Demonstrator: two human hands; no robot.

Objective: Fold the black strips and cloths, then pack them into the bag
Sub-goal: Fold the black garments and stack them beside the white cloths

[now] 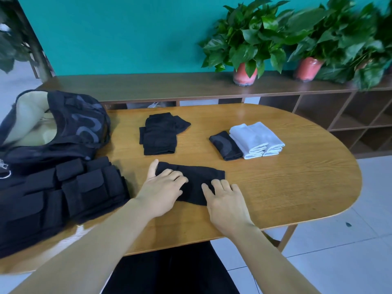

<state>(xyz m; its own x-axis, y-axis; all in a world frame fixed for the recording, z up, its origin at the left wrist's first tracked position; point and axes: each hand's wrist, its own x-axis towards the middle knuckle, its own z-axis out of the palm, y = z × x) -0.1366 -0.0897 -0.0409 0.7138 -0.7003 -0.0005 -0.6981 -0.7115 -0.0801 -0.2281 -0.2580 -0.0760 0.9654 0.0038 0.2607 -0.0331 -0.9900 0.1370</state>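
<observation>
A black cloth (197, 181) is laid flat on the wooden bench (286, 187), near its front edge, and is pressed down by both hands. The left hand (163, 187) is spread over the cloth's left part, at about nine o'clock of it, with the fingers nearly straight and the thumb stretched along the far left corner. The right hand (227, 200) is rested at roughly five o'clock of the cloth, its fingers extended and only the fingertips (215, 183) placed on the near right edge. Nothing is gripped by either hand; both are held flat and open against the fabric.

At twelve o'clock from the pressed cloth, a pile of folded black cloths (159, 134) is seen, well apart from it. At two o'clock, a small folded patterned black cloth (226, 145) is set touching a stack of folded white cloths (257, 140).

At the bench's left end, at ten o'clock from the hands, a black bag (70, 124) is stood open, its pale lining shown. Just in front of it, at nine o'clock, a black pouch vest (63, 196) is spread.

Behind the bench, a long wooden shelf (148, 85) is run along a teal wall, and potted plants (246, 43) are lined up at its right end.
</observation>
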